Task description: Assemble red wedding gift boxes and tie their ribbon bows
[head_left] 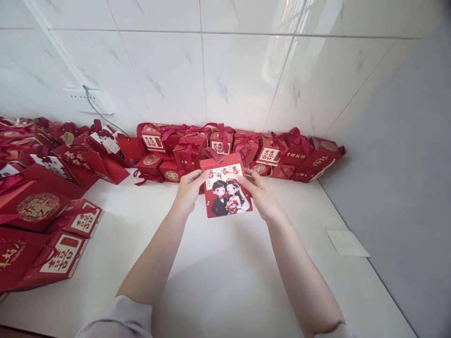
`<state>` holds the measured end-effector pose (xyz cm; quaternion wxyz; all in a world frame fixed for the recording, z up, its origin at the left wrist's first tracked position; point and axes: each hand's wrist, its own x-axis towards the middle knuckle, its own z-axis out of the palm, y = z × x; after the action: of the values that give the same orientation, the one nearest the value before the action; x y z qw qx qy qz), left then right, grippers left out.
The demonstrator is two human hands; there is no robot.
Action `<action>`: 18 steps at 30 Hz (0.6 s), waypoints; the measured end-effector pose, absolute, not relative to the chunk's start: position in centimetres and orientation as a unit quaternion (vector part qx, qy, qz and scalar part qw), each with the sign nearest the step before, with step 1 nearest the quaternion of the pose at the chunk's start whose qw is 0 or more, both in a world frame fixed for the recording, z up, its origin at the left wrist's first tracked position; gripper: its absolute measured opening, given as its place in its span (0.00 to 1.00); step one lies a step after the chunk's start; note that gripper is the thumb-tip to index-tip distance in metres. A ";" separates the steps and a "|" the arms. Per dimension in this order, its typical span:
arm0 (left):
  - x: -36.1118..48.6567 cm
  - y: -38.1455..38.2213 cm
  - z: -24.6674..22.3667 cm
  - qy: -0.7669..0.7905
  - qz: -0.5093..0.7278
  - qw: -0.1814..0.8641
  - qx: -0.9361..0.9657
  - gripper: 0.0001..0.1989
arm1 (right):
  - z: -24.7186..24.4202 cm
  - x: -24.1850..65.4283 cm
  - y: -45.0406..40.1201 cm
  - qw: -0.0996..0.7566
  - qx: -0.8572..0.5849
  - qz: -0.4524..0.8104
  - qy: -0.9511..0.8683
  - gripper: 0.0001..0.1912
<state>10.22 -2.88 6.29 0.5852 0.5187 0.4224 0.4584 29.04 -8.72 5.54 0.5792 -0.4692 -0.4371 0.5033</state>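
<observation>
Between my two hands is a red gift box (227, 195), its front printed with a cartoon bride and groom and Chinese characters. A ribbon shows at its top edge. My left hand (190, 190) grips its left side, thumb on the front. On the right side, my right hand (260, 190) does the same, with its thumb pressed over the printed face. The fingers behind the box are mostly hidden. It is held up above the white table (225, 281), in front of a row of small red boxes (271, 152) tied with ribbons.
Red gift boxes and bags (38, 202) crowd the left side, stacked in places. A white tiled wall (158, 70) with a power socket (88, 101) and cable rises behind. At the right, a grey panel (394, 188) borders the table, and a white slip (347, 242) lies beside it.
</observation>
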 end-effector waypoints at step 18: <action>9.2 -2.8 7.2 0.398 0.428 0.596 0.551 0.17 | 6.3 30.6 -10.0 0.446 -0.474 0.535 -0.538 0.18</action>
<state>9.18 -2.77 7.21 0.5956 0.5508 0.3984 0.4280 30.62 -10.05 6.27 0.4457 -0.4743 -0.5384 0.5353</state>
